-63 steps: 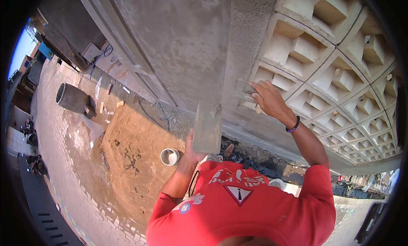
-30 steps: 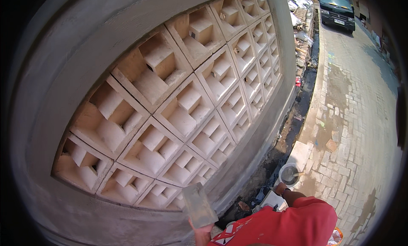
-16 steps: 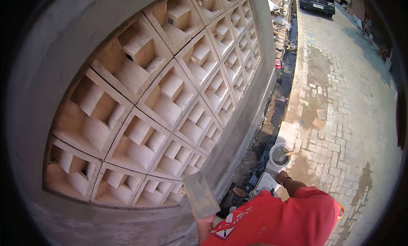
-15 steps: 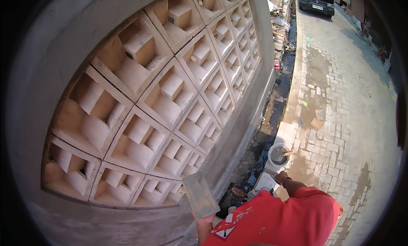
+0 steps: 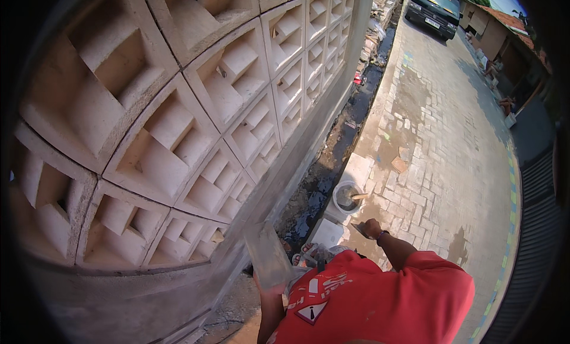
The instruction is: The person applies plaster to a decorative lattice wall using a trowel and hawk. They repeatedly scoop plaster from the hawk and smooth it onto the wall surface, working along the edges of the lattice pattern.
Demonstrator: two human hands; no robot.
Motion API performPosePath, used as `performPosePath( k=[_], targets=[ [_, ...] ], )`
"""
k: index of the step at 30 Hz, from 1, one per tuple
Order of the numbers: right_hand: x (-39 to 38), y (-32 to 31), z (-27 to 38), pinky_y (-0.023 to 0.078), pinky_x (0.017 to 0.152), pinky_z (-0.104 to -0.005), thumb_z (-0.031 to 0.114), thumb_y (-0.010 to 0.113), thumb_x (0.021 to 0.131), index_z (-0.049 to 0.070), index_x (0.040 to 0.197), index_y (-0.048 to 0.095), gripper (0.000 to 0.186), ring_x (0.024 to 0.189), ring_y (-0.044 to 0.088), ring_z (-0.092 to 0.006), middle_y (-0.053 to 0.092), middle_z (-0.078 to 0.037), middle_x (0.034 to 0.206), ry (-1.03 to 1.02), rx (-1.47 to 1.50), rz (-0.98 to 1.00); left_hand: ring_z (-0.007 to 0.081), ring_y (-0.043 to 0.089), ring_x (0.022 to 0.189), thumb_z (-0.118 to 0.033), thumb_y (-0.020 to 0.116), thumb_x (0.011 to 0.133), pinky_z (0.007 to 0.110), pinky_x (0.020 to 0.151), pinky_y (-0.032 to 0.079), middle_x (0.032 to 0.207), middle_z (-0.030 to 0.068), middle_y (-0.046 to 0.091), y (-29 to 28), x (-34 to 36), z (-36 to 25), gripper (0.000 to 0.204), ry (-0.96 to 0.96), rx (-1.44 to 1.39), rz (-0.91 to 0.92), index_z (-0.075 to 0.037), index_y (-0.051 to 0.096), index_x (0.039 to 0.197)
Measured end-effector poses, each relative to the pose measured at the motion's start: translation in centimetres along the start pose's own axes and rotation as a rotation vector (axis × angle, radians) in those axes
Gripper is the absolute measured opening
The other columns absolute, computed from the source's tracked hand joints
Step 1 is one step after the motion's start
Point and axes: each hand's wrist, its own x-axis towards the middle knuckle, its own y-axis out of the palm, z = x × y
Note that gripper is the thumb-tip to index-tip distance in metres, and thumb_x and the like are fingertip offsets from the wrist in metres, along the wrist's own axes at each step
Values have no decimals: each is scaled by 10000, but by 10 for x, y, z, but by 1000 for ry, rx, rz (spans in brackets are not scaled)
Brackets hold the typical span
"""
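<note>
My left hand [image 5: 272,289] holds up a flat rectangular grey board [image 5: 266,256], which looks like a plasterer's float or hawk, beside the lower part of the wall. Its grip side is hidden. My right hand [image 5: 372,229] is closed around what looks like a trowel, its dark blade [image 5: 360,229] pointing left over the paving. Just beyond this hand stands a white bucket [image 5: 336,205] with grey stuff in it and a wooden handle [image 5: 359,196] leaning out over its rim.
A wall of pale openwork blocks [image 5: 169,127] rises on my left. Along its foot runs a wet drain channel [image 5: 356,119]. A pale slab [image 5: 328,234] lies near the bucket. Paving [image 5: 415,184] stretches to a dark van [image 5: 433,13]. People sit along the far right side.
My view has tilted up and shifted right, showing more of the street. My right hand now sits farther from the bucket, with the trowel blade showing. The left hand still holds the board.
</note>
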Motion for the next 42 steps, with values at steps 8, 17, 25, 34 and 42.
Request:
performPosePath(
  k=[8, 17, 25, 34, 42],
  targets=[
    [-11, 7, -48, 488, 517, -337, 59, 590, 800, -17, 861, 672, 127, 623, 632, -210, 634, -122, 681, -75, 41, -93, 306, 592, 1069, -339, 483, 927, 474, 856, 508, 1226, 145, 568, 40, 14, -7, 459, -100, -35, -48, -61, 484, 1292],
    [-68, 19, -107, 473, 538, -369, 139, 601, 758, -1, 757, 679, 161, 602, 638, -251, 652, -156, 678, 155, 189, 14, 348, 572, 1102, -383, 465, 922, 485, 911, 488, 1247, 167, 550, 27, 3, -1, 531, -125, -139, 75, -55, 434, 1339],
    [-105, -12, -92, 462, 501, -322, 76, 594, 788, -16, 963, 659, 208, 603, 607, -184, 641, -110, 727, 382, 507, 41, 309, 554, 1131, -328, 484, 926, 463, 919, 482, 1242, 138, 555, 31, 8, 9, 475, -320, -170, 95, -47, 462, 1308],
    [-89, -57, -55, 497, 590, -274, 32, 573, 844, 10, 1179, 565, 335, 711, 598, -144, 636, -98, 862, 361, 687, 139, 355, 598, 1045, -345, 473, 922, 502, 881, 502, 1212, 184, 564, -5, 29, 46, 503, -202, -54, 14, -9, 463, 1296],
    [-10, -53, -155, 484, 610, -291, 39, 543, 865, 20, 1131, 600, 272, 712, 598, -169, 638, -93, 844, 186, 559, 234, 284, 609, 1032, -339, 485, 909, 432, 863, 507, 1184, 137, 592, -82, 42, 149, 462, -98, -14, -24, -30, 511, 1251]
  ],
)
